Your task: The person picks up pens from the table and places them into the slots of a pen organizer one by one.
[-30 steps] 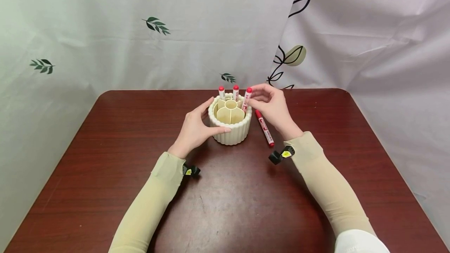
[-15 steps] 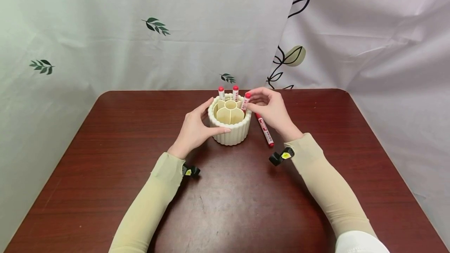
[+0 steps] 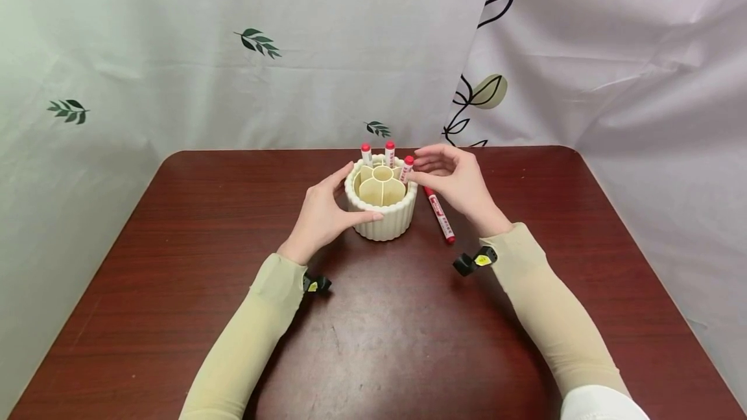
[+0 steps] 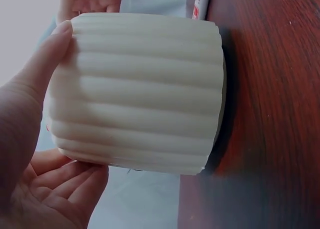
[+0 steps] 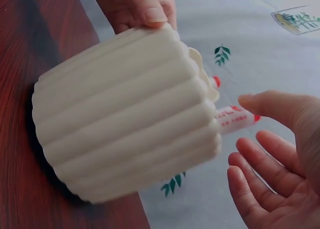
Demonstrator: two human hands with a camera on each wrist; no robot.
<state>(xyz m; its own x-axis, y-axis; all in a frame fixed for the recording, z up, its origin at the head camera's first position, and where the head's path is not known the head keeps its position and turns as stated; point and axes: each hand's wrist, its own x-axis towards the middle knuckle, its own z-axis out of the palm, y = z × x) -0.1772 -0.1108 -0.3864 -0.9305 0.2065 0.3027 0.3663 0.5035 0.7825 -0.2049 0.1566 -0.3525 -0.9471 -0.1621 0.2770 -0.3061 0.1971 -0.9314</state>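
Note:
A cream, ribbed pen holder (image 3: 385, 224) with a petal-shaped divider stands upright on the table. My left hand (image 3: 323, 214) grips it from the left, thumb across the front rim and fingers round the far side. Three red-capped markers stand in its back and right compartments. Beside the right-hand marker (image 3: 406, 170), my right hand (image 3: 458, 180) has its thumb and fingers spread apart. The right wrist view shows that marker (image 5: 239, 120) poking out past the rim, with the right thumb (image 5: 272, 105) close over it and the other fingers away from it.
Another red-capped marker (image 3: 440, 216) lies on the dark red wooden table (image 3: 373, 329), just right of the pen holder and below the right hand. A pale curtain with leaf prints (image 3: 327, 83) hangs behind the table's far edge.
The right-hand marker has sunk deeper into its compartment. My right hand has let go of it, opened its fingers and shifted slightly right. My left hand has stayed on the pen holder.

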